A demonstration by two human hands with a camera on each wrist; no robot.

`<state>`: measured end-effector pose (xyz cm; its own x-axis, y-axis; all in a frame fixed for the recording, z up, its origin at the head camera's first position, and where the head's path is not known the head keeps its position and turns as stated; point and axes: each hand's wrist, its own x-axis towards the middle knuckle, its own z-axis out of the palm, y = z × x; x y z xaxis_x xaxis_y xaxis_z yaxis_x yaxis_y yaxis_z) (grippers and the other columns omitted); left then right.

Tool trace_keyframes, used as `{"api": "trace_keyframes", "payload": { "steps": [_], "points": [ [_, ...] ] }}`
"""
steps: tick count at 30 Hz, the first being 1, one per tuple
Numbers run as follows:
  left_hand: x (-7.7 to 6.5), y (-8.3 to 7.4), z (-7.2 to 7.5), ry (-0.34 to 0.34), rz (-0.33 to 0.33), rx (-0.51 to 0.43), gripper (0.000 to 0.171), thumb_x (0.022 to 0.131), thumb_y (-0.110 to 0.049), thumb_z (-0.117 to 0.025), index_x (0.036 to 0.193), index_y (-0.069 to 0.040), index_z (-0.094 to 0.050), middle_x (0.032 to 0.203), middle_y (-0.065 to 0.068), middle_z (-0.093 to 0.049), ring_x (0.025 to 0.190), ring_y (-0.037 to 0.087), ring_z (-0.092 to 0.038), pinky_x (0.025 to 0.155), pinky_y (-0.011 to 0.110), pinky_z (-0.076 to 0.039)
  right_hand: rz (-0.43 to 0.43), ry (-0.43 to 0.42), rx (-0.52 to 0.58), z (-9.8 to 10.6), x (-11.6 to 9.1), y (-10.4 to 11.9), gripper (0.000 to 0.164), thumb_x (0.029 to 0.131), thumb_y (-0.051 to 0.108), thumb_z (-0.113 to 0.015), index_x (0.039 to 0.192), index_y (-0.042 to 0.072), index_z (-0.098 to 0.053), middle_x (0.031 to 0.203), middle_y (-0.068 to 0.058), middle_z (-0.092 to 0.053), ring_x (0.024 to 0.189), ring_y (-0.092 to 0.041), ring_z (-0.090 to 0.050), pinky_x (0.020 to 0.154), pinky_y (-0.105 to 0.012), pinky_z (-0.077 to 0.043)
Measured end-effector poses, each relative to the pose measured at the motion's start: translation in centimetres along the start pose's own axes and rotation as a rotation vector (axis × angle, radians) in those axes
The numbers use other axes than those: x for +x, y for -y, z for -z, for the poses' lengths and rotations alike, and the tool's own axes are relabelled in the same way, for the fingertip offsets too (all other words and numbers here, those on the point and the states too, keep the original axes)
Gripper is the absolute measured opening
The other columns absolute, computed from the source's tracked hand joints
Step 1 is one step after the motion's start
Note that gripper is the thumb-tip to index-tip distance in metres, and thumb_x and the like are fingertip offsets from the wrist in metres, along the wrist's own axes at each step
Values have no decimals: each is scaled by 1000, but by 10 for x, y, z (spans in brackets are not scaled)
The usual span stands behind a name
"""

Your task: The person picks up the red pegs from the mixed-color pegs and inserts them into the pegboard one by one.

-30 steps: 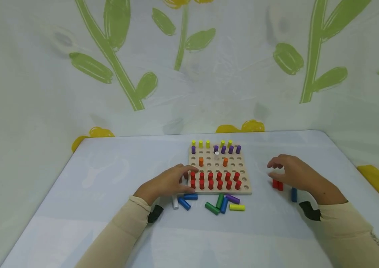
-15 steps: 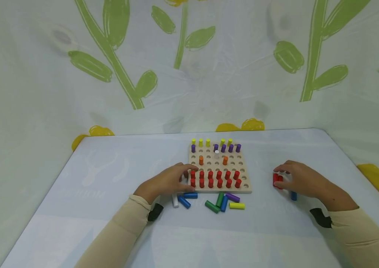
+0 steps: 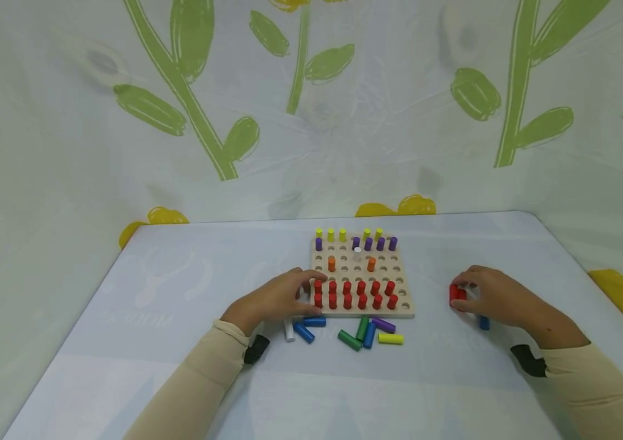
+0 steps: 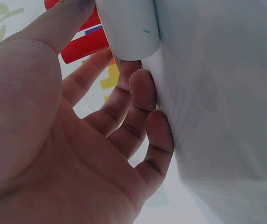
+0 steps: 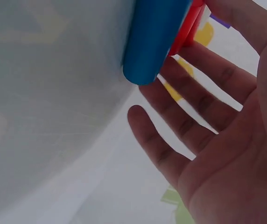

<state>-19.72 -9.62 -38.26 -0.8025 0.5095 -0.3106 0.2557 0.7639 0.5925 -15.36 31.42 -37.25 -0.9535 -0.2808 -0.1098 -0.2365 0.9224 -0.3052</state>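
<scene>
A wooden pegboard (image 3: 406, 300) stands in the middle of the table, with red, orange, purple, yellow and white pegs upright in its holes. My left hand (image 3: 275, 300) holds the board at its left edge, thumb by the near corner and index finger over the side. Close to its fingers lies a white peg (image 4: 129, 30); red pegs (image 4: 84, 45) show beyond. At the right, my right hand (image 3: 495, 295) pinches a red peg (image 3: 453, 296) between thumb and index finger. A second red peg (image 3: 462, 299) lies right beside it. Below the palm lies a blue peg (image 5: 152, 44); the other fingers are spread.
Loose pegs lie in front of the board: blue (image 3: 304, 333), green (image 3: 350, 340), purple (image 3: 383, 325) and yellow (image 3: 390, 338). A pale wall cloth (image 3: 372, 134) with printed plants rises behind the table (image 3: 223, 391).
My right hand has come down onto the red pegs, and its thumb and index finger have closed in around one. The left hand has stayed at the board.
</scene>
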Motion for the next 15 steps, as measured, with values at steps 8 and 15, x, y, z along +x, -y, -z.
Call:
{"api": "trace_keyframes", "payload": {
  "steps": [8,15],
  "points": [
    [1,0,-1,3,14,-1,70,84,-41,-80,145,-36,-47,121,-1,-57,103,18,-54,90,36,-53,-5,-22,20,-2,-1,5,32,79,26,-84,103,10,-71,95,2,-68,93,-21,-58,82,-44,-55],
    [0,-1,0,3,8,6,70,84,-41,-80,145,-35,-47,121,-1,-57,103,18,-54,90,36,-52,-28,-40,35,-4,-2,10,39,79,24,-84,111,8,-68,100,-2,-72,96,-23,-58,80,-42,-54]
  ]
}}
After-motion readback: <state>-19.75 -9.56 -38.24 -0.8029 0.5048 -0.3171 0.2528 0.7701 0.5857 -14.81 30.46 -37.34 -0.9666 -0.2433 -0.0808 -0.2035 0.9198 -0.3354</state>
